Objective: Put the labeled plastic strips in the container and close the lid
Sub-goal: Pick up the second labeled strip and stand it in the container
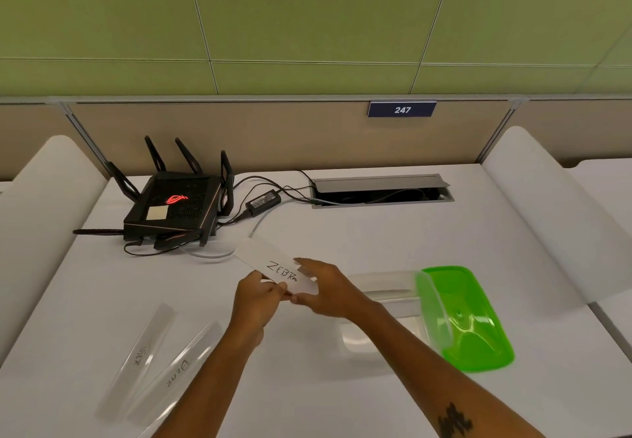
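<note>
A clear plastic strip marked ZEBRA [270, 261] is held above the white table, slanting up to the left. My left hand [258, 301] pinches its near edge and my right hand [328, 292] grips its right end. Two more strips lie flat at the lower left, one marked TIGER [142, 352] and one marked BEAR [178, 372]. The clear container [379, 304] sits open just right of my hands, partly hidden by my right forearm. Its green lid [468, 318] leans against the container's right side.
A black router [174, 205] with several antennas stands at the back left, with a power brick [263, 202] and cables beside it. A cable slot [381, 191] is set in the desk at the back. White curved dividers flank the desk on both sides.
</note>
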### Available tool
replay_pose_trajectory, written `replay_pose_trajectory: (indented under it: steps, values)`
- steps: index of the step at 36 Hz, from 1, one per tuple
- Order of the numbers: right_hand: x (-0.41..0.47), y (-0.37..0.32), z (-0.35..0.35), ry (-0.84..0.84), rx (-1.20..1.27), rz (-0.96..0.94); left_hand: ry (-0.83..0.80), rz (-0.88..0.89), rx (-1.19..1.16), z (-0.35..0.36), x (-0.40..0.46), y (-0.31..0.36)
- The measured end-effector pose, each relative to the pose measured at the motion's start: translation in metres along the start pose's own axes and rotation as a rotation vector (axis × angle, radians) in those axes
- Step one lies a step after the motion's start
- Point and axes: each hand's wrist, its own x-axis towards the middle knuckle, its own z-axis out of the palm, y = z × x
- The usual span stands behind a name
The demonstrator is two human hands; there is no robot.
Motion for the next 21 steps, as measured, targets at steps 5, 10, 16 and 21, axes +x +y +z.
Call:
replay_pose_trajectory:
  steps: [5,10,16,21]
  values:
    - [-0.013,0.008,-0.029,0.032,-0.036,-0.061,-0.056,0.062,-0.062,0.016,-0.017,0.011]
    - [-0.032,0.019,-0.062,0.02,-0.1,-0.101,-0.118,0.123,-0.045,0.041,-0.038,0.023]
    - [-0.061,0.035,-0.098,0.028,-0.219,-0.129,-0.168,0.152,-0.063,0.071,-0.057,0.03]
    - [-0.083,0.056,-0.118,0.041,-0.335,-0.133,-0.175,0.13,-0.18,0.086,-0.064,0.031]
